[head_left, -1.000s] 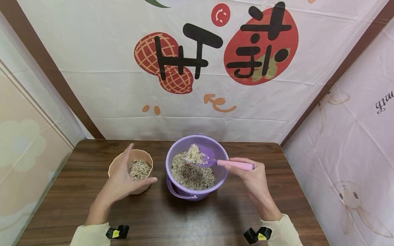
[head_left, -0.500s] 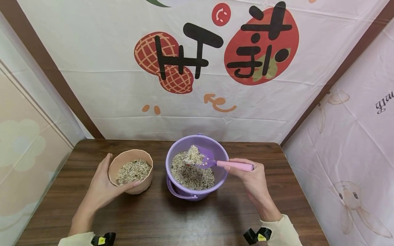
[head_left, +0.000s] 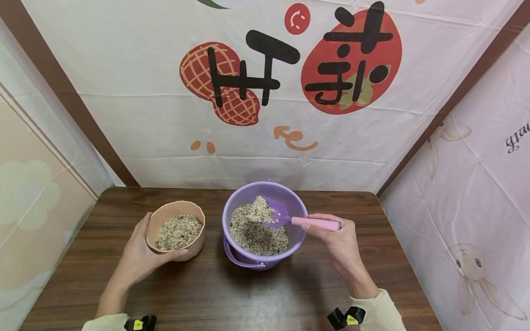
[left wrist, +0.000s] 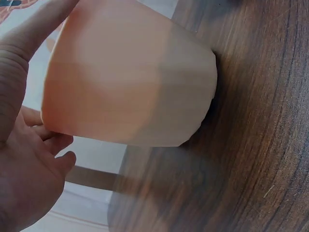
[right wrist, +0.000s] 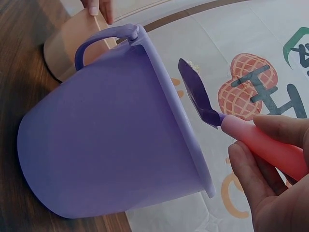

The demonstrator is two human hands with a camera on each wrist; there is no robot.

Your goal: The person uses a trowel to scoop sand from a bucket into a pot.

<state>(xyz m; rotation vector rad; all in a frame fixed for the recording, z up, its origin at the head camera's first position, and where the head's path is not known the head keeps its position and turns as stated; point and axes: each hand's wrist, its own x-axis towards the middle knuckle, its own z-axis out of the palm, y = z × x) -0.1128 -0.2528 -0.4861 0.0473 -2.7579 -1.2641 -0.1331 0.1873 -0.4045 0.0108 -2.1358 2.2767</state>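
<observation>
Right hand [head_left: 336,239] has its fingers pinched round the pink handle of the scoop [head_left: 290,218], thumb on the near side, fingertips curled over the top. The scoop's long axis runs almost level from those fingers out to the left, the purple blade pointing left and a little away, loaded with a heap of grain mix [head_left: 260,209]. That blade hangs over the open mouth of the purple bucket [head_left: 295,202], just beyond the fingertips, above the grain lying in the bucket's bottom. From the right wrist view the blade [right wrist: 194,89] sits just above the bucket rim [right wrist: 183,130], tilted, handle end nearest the fingers [right wrist: 251,169].

Left hand [head_left: 138,255] cups the peach cup [head_left: 194,248], thumb hooked at the near rim, fingers wrapped round the far-left wall. The cup stands upright on the wooden table [head_left: 248,294], part-filled with the same mix, just left of the bucket. The left wrist view shows the cup's wall [left wrist: 130,87] held between thumb and palm [left wrist: 29,188].
</observation>
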